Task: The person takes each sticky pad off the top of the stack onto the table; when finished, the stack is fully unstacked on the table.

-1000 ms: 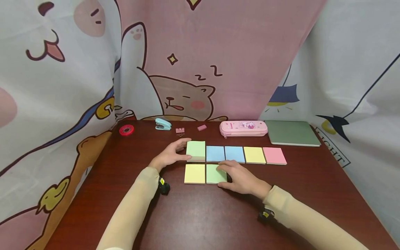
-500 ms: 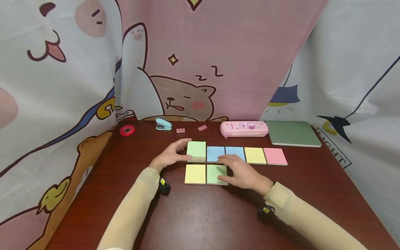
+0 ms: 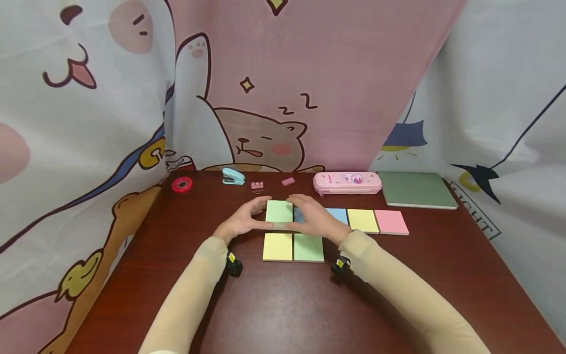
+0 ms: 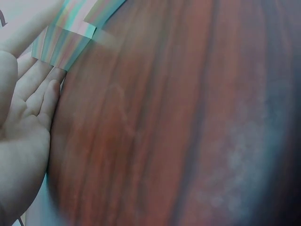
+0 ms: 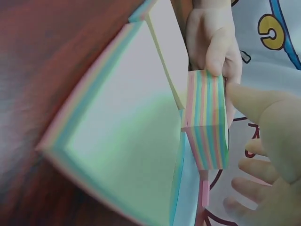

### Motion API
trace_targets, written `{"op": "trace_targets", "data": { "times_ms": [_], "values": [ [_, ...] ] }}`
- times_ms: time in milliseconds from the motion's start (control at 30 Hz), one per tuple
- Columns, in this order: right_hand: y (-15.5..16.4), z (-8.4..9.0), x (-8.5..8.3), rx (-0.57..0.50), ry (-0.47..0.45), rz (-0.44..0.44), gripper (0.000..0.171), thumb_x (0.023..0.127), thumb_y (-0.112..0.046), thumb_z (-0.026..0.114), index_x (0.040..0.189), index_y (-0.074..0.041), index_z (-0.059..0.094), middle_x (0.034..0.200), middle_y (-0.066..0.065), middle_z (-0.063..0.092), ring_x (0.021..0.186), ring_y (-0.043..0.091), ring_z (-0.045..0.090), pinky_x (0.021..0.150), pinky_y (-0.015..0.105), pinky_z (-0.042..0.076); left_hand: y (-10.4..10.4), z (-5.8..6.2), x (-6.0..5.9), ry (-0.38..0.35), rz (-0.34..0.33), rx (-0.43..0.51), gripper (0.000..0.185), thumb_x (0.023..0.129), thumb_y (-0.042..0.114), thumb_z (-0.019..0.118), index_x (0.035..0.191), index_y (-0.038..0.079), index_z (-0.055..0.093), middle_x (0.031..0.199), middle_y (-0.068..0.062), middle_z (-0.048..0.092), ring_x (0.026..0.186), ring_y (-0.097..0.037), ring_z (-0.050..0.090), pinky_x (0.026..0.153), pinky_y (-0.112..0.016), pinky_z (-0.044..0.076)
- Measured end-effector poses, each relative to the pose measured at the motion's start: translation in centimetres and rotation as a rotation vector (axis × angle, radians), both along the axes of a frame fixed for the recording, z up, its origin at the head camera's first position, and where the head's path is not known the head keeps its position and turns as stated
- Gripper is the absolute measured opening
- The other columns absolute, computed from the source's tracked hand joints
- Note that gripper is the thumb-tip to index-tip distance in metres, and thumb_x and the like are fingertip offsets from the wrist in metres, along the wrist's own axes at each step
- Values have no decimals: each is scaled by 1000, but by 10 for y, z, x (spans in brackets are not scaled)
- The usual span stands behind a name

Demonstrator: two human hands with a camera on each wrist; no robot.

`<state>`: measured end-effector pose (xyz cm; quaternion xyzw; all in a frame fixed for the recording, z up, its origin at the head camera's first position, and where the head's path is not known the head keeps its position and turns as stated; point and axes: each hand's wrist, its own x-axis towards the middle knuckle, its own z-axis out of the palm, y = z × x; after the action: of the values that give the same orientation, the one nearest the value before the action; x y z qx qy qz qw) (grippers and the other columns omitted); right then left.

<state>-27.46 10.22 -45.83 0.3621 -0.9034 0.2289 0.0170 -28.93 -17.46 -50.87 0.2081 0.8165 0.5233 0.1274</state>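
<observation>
A tall stack of sticky note pads, green on top with striped sides, stands at the left end of the back row. My left hand holds its left side, thumb at the front corner and fingers behind. My right hand is at the stack's right, fingers spread and thumb close to its edge; whether it touches is hard to tell. Beneath the right hand a blue pad is mostly covered. In front lie a yellow pad and a green pad. In the right wrist view the stack shows its layered sides.
Right along the row lie another blue pad, a yellow pad and a pink pad. Behind are red tape, a stapler, a binder clip, an eraser, a pencil case and a green notebook.
My right hand has left the front green pad and moved up and left to the right side of the tall stack. The left hand stays at the stack.
</observation>
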Motion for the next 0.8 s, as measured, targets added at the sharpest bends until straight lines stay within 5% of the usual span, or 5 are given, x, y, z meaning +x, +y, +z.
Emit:
{"op": "trace_targets", "data": {
  "times_ms": [433, 800],
  "values": [
    [-13, -7, -12, 9, -57, 10, 78, 89, -42, 85, 147, 2, 56, 146, 17, 59, 137, 33, 55, 116, 50, 44, 1, 1, 0, -4, -3, -9, 91, 88, 23, 88, 163, 11, 37, 160, -5, 48, 150, -30, 43, 124, -51, 34],
    [25, 0, 3, -91, -14, -19, 71, 85, -34, 89, 141, -1, 61, 141, 14, 62, 134, 32, 56, 113, 55, 45, 0, -2, -1, 31, -21, -37, 85, 88, 24, 89, 159, 11, 45, 159, -4, 50, 149, -28, 44, 125, -48, 33]
  ]
}}
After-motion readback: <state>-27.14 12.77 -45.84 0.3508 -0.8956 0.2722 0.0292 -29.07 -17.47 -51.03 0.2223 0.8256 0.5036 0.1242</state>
